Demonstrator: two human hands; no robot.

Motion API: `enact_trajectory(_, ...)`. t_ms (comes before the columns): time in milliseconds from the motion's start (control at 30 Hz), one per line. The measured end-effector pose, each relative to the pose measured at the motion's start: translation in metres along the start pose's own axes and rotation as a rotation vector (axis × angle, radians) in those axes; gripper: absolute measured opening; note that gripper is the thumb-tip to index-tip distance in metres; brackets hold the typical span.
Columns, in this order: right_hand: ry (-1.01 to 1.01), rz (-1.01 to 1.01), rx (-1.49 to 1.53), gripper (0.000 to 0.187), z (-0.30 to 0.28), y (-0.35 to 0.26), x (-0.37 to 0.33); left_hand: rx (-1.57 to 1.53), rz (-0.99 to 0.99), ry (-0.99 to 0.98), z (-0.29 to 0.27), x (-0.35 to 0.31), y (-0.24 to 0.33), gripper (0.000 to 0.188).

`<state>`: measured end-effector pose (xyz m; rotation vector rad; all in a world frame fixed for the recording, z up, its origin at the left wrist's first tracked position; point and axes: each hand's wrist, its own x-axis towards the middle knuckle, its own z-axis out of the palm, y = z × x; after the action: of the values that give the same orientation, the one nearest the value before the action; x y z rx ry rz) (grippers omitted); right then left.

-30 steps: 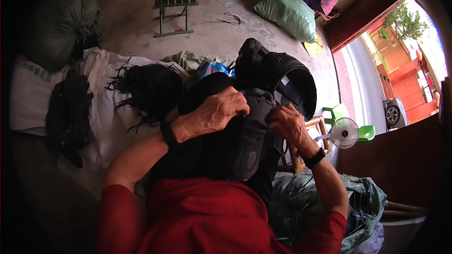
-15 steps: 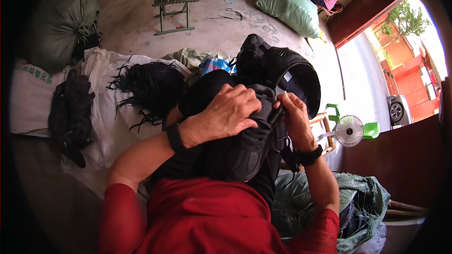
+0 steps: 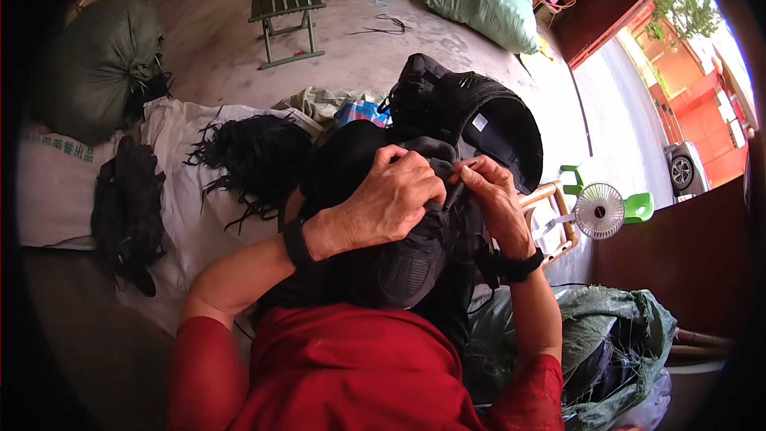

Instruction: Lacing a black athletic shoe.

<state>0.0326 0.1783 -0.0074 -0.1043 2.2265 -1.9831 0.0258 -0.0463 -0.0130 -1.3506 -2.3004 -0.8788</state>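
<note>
The left hand (image 3: 391, 198) and right hand (image 3: 491, 183) have come closer together, sharing one spot on the black shoe (image 3: 405, 271) in the lap (image 3: 307, 291). The right (thumb against finger) pinches a dark strip (image 3: 453, 194); the left curls, its grip I cannot tell.

One mesh shoe (image 3: 409, 267), two wristbands (image 3: 298, 244), one fan (image 3: 599, 211), one slatted stool (image 3: 286, 1)

From my remote post I saw one black shoe (image 3: 408, 267), patterned mesh over its toe, just off my view's centre toward six o'clock. Its upper faced me, toe pointing to six, collar toward twelve; its middle was partly hidden.
</note>
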Motion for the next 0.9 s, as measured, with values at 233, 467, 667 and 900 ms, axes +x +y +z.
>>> enact_trajectory(233, 0.284, -0.347, -0.376, 0.024, -0.121, -0.032, 0.014, -0.18, -0.077, -0.091, 0.009, 0.007, -0.006, 0.019)
enact_trajectory(467, 1.301, -0.361, -0.037, 0.016, -0.378, -0.095, -0.108, -0.11, -0.064, -0.128, 0.011, 0.014, 0.0, 0.024)
enact_trajectory(667, 0.826, -0.242, 0.268, 0.021, -0.312, -0.003, -0.115, -0.306, -0.107, -0.243, -0.002, 0.017, -0.017, 0.03)
enact_trajectory(900, 0.917, -0.093, 0.931, 0.013, -0.305, 0.069, -0.126, -0.506, -0.042, -0.333, -0.023, 0.022, -0.032, 0.025)
